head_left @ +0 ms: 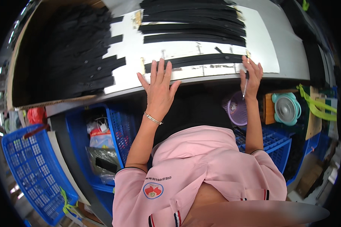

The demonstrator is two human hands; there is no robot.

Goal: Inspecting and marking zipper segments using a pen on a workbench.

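Observation:
A long black strip lies across a white sheet at the near edge of the grey table. My left hand lies flat with fingers spread on the strip's left end. My right hand presses on the strip's right end and holds a thin dark pen-like tool that points down toward me. More black strips lie side by side farther back on the sheet.
A big pile of black strips fills a cardboard box at the left. Under the table stand blue crates, a purple basket, a teal fan and a blue basket at lower left.

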